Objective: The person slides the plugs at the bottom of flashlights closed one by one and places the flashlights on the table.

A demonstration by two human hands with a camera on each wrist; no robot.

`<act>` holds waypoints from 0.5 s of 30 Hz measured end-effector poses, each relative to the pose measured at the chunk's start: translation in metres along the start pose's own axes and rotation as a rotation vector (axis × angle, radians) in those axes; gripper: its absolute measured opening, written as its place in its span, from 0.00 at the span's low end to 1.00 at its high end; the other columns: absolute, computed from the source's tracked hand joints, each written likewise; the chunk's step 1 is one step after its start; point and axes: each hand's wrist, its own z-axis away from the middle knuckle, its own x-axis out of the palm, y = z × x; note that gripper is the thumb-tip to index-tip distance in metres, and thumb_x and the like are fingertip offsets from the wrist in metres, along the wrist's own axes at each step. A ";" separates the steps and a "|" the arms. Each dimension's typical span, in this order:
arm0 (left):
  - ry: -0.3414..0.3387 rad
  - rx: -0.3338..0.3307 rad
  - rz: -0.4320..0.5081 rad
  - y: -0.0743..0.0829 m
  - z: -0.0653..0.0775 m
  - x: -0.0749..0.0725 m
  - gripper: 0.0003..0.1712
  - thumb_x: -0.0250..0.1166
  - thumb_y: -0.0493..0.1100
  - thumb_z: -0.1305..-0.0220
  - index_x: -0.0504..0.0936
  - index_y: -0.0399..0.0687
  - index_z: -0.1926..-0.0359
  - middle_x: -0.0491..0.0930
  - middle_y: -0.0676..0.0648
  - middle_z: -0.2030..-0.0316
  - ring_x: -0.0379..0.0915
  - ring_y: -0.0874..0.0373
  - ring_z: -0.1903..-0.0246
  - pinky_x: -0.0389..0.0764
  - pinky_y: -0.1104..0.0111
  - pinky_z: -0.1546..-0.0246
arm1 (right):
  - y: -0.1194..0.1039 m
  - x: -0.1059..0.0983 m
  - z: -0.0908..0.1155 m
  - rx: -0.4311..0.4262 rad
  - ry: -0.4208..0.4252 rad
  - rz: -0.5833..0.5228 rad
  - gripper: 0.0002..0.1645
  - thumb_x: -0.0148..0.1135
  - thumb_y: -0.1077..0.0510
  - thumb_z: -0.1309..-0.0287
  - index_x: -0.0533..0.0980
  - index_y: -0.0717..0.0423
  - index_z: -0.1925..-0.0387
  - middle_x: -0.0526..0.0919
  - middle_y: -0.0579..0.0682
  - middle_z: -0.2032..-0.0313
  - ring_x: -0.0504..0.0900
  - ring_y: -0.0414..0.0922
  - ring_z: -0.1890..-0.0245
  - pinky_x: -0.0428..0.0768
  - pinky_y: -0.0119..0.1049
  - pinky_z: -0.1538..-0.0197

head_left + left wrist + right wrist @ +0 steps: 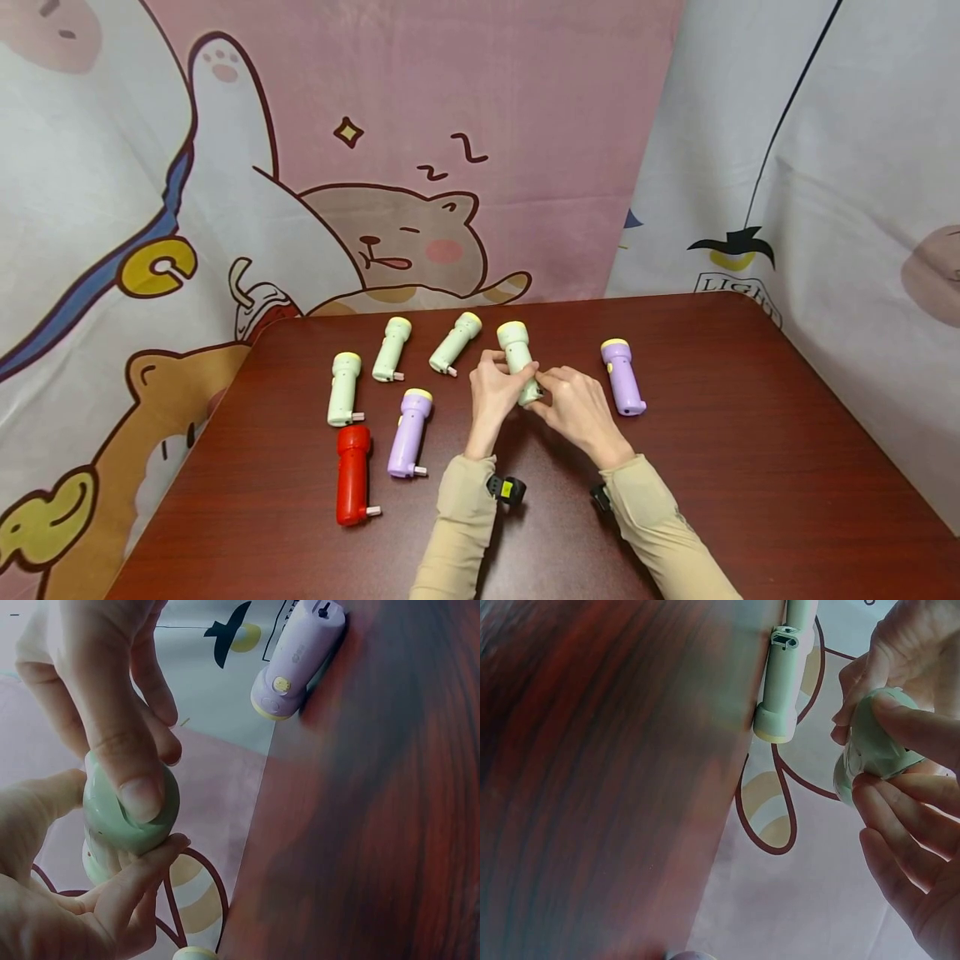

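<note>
A pale green flashlight with a yellow rim is held up over the table, its head pointing away. My left hand grips its body from the left, fingers and thumb on either side. At the near end, my right hand pinches it. In the left wrist view the right thumb lies flat on the rounded tail of the green flashlight. From the right wrist view the right fingers press along its side. The hands hide much of the body.
Left of the hands lie three green flashlights, a purple flashlight and a red flashlight, each with a small pale plug sticking out sideways. Another purple flashlight lies to the right. A printed cloth hangs behind the brown table.
</note>
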 end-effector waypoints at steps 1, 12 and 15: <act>-0.002 -0.003 0.000 0.000 0.000 0.000 0.29 0.73 0.54 0.53 0.76 0.40 0.55 0.86 0.41 0.68 0.83 0.55 0.69 0.78 0.71 0.72 | 0.000 0.000 0.000 0.001 0.000 0.000 0.21 0.80 0.54 0.68 0.84 0.58 0.68 0.82 0.47 0.76 0.77 0.44 0.77 0.75 0.38 0.76; -0.006 -0.018 0.005 0.000 0.000 0.002 0.29 0.73 0.53 0.53 0.76 0.40 0.55 0.86 0.41 0.67 0.83 0.54 0.68 0.78 0.69 0.69 | 0.000 0.000 0.000 0.000 0.007 -0.008 0.22 0.80 0.54 0.69 0.84 0.59 0.68 0.81 0.48 0.79 0.75 0.43 0.78 0.74 0.38 0.77; -0.005 -0.015 0.008 0.000 0.000 0.002 0.29 0.73 0.53 0.53 0.76 0.40 0.55 0.86 0.41 0.67 0.83 0.54 0.68 0.78 0.68 0.68 | 0.000 0.000 0.001 0.001 0.003 -0.010 0.22 0.80 0.54 0.68 0.84 0.59 0.67 0.80 0.48 0.79 0.74 0.42 0.79 0.73 0.38 0.77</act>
